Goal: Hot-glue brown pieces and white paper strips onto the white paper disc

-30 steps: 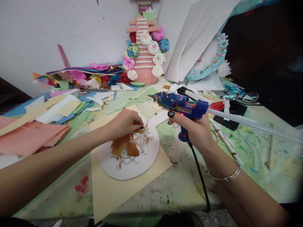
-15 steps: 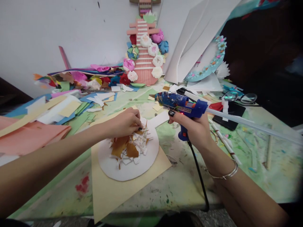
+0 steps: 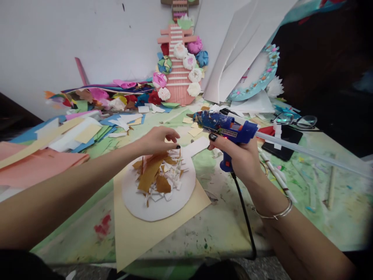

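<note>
My right hand (image 3: pixel 243 155) is wrapped round the handle of a blue glue gun (image 3: pixel 227 126), with a long clear glue stick (image 3: pixel 294 147) running out of its back. The gun's nozzle points left and a black cord hangs below. Over the far side of a white round card (image 3: pixel 163 212) hovers my left hand (image 3: pixel 159 140), thumb and forefinger apart, nothing seen between them. Below it, brown paper pieces (image 3: pixel 151 173) and white paper scraps (image 3: pixel 171 182) are heaped on the card. A cream sheet (image 3: pixel 140 237) lies under the card.
A pink paper guitar shape (image 3: pixel 180 87) with paper flowers leans on the wall. Coloured paper sheets (image 3: pixel 37 163) spread at the left. On the right are glasses (image 3: pixel 295 119), a black phone-like slab (image 3: pixel 287 149) and a white stick (image 3: pixel 278 177). White boards (image 3: pixel 236 54) lean behind.
My left hand has lifted off the brown and white scraps, its fingers parting. More brown paper shows on the heap. The glue gun has shifted very slightly right.
</note>
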Tool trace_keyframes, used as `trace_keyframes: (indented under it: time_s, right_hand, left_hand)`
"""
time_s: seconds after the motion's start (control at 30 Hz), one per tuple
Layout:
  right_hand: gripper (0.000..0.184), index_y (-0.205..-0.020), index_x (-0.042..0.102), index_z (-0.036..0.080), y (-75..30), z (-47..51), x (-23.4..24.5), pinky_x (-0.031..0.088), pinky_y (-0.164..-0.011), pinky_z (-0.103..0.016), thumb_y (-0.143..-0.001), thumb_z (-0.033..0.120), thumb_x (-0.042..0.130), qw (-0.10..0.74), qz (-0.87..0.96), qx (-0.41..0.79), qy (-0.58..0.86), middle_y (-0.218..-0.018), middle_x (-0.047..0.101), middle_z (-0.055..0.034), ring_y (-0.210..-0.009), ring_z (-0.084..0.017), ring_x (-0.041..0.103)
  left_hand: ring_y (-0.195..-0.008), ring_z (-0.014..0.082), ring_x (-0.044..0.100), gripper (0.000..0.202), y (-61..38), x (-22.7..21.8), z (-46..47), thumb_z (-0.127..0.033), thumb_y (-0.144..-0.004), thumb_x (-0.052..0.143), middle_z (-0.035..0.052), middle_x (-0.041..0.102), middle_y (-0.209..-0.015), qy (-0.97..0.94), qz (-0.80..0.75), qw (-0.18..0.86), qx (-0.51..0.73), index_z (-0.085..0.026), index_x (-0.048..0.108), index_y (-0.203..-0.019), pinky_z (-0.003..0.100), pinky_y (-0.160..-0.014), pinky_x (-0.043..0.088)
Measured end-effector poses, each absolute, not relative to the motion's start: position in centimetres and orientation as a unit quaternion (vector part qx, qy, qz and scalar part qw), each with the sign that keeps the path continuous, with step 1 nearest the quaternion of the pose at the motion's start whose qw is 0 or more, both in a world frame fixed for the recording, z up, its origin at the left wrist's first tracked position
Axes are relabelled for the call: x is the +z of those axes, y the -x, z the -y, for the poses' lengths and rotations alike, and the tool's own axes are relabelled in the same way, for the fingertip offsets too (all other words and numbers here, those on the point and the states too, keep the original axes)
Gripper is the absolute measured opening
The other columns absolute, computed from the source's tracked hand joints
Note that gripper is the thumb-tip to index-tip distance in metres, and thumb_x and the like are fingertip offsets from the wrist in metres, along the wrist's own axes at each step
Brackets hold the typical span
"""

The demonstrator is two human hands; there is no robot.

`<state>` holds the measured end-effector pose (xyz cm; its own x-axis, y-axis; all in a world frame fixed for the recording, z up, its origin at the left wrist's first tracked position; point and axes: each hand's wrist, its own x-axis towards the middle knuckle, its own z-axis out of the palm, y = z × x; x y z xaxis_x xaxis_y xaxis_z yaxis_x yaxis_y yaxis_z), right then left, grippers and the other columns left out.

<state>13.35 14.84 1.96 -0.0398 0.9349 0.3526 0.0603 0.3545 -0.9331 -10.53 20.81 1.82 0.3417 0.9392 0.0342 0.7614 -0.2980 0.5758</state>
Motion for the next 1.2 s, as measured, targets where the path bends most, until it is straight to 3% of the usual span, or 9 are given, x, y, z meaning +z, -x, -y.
trace_keyframes:
  time_s: [0.17, 0.37, 0.67, 0.8, 0.97, 1.2]
  right_hand:
    - [0.016, -0.064, 0.064, 0.018, -13.3, -15.1, 2.0, 0.050, -0.059, -0.030, -0.073, 0.030, 0.068, 0.560, 0.605, 0.408, 0.393, -0.068, 0.063, -0.0032, -0.069, -0.017, 0.059]
    - [0.011, -0.068, 0.065, 0.019, -13.3, -15.2, 1.7, 0.048, -0.057, -0.030, -0.073, 0.028, 0.068, 0.563, 0.611, 0.399, 0.388, -0.066, 0.062, -0.0016, -0.069, -0.018, 0.059]
    - [0.013, -0.063, 0.065, 0.021, -13.2, -15.0, 1.6, 0.049, -0.058, -0.031, -0.072, 0.028, 0.068, 0.553, 0.620, 0.404, 0.383, -0.065, 0.063, -0.0017, -0.066, -0.018, 0.058]
    - [0.013, -0.063, 0.065, 0.019, -13.0, -15.1, 1.5, 0.047, -0.056, -0.031, -0.073, 0.028, 0.067, 0.545, 0.628, 0.398, 0.387, -0.065, 0.063, -0.0022, -0.064, -0.017, 0.057]
    - [0.012, -0.065, 0.066, 0.020, -13.0, -15.1, 1.4, 0.049, -0.054, -0.031, -0.072, 0.030, 0.068, 0.551, 0.617, 0.403, 0.391, -0.066, 0.064, -0.0027, -0.065, -0.018, 0.059]
    - [0.010, -0.066, 0.067, 0.022, -13.0, -14.8, 1.8, 0.051, -0.057, -0.033, -0.074, 0.028, 0.069, 0.550, 0.613, 0.417, 0.385, -0.065, 0.065, -0.0029, -0.063, -0.019, 0.060]
  left_hand:
    - [-0.069, 0.0162, 0.063, 0.014, 9.7, 1.2, -21.2, -0.020, -0.071, 0.065, 0.0034, 0.074, -0.073, -0.793, -0.543, 0.222, 0.164, -0.018, 0.077, -0.078, 0.024, -0.067, 0.043]
    - [-0.063, 0.0123, 0.057, 0.017, 11.2, 3.0, -19.1, -0.028, -0.075, 0.063, -0.0002, 0.074, -0.074, -0.809, -0.534, 0.183, 0.166, -0.020, 0.077, -0.079, 0.023, -0.062, 0.039]
    - [-0.067, 0.0153, 0.061, 0.026, 12.3, 4.3, -16.3, -0.043, -0.075, 0.066, 0.0021, 0.074, -0.075, -0.746, -0.579, 0.281, 0.174, -0.020, 0.076, -0.082, 0.025, -0.058, 0.043]
    - [-0.069, 0.0137, 0.062, 0.020, 11.7, 4.4, -16.1, -0.035, -0.076, 0.064, 0.0003, 0.074, -0.075, -0.782, -0.555, 0.231, 0.161, -0.020, 0.076, -0.082, 0.024, -0.062, 0.042]
    - [-0.079, 0.0152, 0.066, 0.017, 11.7, 4.8, -16.3, -0.027, -0.076, 0.062, -0.0011, 0.075, -0.082, -0.813, -0.504, 0.289, 0.037, -0.023, 0.077, -0.082, 0.023, -0.071, 0.046]
    - [-0.081, 0.0152, 0.066, 0.021, 11.6, 5.0, -16.6, -0.021, -0.074, 0.061, -0.0025, 0.075, -0.084, -0.830, -0.505, 0.238, -0.002, -0.027, 0.079, -0.082, 0.022, -0.073, 0.045]
